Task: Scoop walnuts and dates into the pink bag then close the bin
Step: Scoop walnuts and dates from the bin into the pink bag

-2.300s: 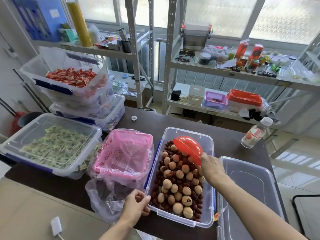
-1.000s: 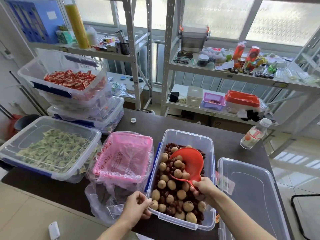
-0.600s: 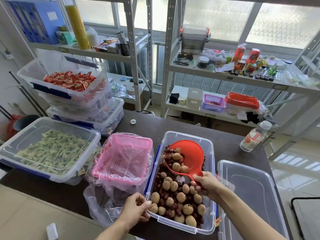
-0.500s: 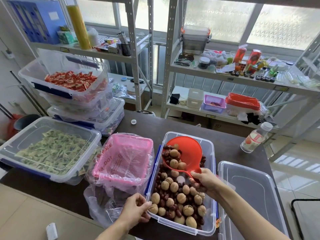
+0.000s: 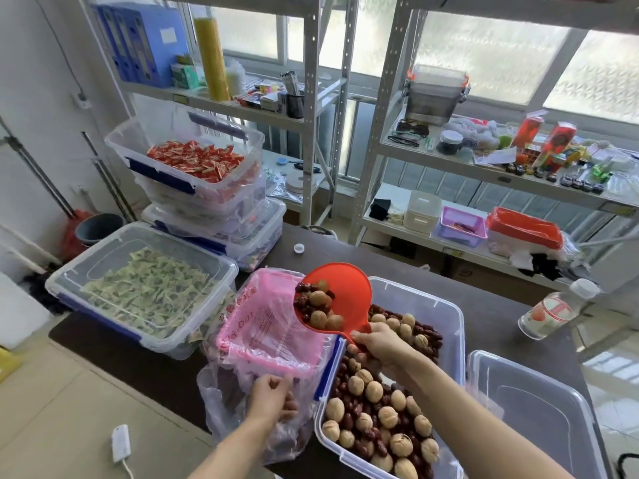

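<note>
A clear plastic bin (image 5: 446,316) in front of me holds walnuts and red dates (image 5: 380,413). To its left stands the pink bag (image 5: 269,323), open at the top, inside a clear outer bag. My right hand (image 5: 377,344) grips the handle of a red scoop (image 5: 345,292), which carries walnuts and dates and is tilted left over the bag's right edge. My left hand (image 5: 273,395) pinches the near rim of the pink bag. The bin's clear lid (image 5: 539,416) lies upside down on the table to the right.
A lidded bin of green packets (image 5: 145,288) sits to the left, with stacked bins of red packets (image 5: 193,167) behind it. A water bottle (image 5: 553,312) stands at the right on the dark table (image 5: 491,305). Metal shelves stand behind. A white device (image 5: 121,444) lies near the floor.
My right hand dug the scoop into the bin, lifted it loaded and swung it left over the pink bag. My left hand moved from the bin's corner to the bag's rim.
</note>
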Demonstrator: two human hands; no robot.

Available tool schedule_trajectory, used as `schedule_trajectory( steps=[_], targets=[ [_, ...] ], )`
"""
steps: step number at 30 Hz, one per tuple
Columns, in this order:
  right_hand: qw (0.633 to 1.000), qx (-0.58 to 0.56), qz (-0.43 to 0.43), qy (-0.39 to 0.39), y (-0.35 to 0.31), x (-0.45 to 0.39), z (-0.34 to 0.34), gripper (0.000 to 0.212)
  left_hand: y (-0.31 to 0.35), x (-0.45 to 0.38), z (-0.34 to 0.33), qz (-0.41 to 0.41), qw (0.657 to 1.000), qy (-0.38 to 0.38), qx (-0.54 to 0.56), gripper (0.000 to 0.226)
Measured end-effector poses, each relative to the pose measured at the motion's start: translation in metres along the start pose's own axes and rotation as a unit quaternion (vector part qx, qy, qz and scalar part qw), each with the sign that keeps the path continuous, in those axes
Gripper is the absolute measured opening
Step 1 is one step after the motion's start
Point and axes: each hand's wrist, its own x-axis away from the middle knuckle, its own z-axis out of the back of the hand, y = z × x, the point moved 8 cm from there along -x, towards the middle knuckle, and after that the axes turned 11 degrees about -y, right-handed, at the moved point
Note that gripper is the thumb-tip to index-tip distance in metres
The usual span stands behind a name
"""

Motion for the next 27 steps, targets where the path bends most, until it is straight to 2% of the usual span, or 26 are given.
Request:
schedule_trajectory(
  steps=[5, 8, 11, 13, 17, 21, 25, 27],
  targets=[
    [0.996, 0.082, -0.015, 0.035, -0.006, -0.020, -0.015, 0.030, 0.004, -0.024, 0.037, 0.035, 0.994, 0.066, 0.081, 0.032],
    [0.988, 0.135, -0.028, 0.069, -0.008, -0.034, -0.019, 0.027, 0.010, -0.035, 0.047, 0.035, 0.987, 0.075, 0.135, 0.036],
    [0.978, 0.187, -0.046, 0.080, 0.038, -0.105, 0.008, 0.017, 0.009, -0.045, 0.050, 0.037, 0.984, 0.068, 0.163, 0.037],
    [0.962, 0.248, -0.063, 0.095, 0.049, -0.127, 0.013, 0.031, 0.006, -0.051, 0.051, 0.045, 0.984, 0.074, 0.155, 0.037],
    [0.927, 0.359, -0.061, 0.091, -0.020, -0.049, -0.040, 0.020, -0.003, -0.065, 0.053, 0.062, 0.982, 0.081, 0.160, 0.040],
    [0.878, 0.463, -0.039, 0.110, -0.025, -0.051, -0.049, 0.008, -0.001, -0.071, 0.056, 0.056, 0.983, 0.083, 0.157, 0.038],
    [0.852, 0.509, -0.015, 0.119, -0.022, -0.055, -0.058, 0.027, 0.002, -0.072, 0.058, 0.047, 0.983, 0.084, 0.155, 0.036],
    [0.838, 0.532, 0.003, 0.123, -0.021, -0.055, -0.061, 0.028, 0.002, -0.073, 0.058, 0.042, 0.983, 0.085, 0.154, 0.036]
  ],
)
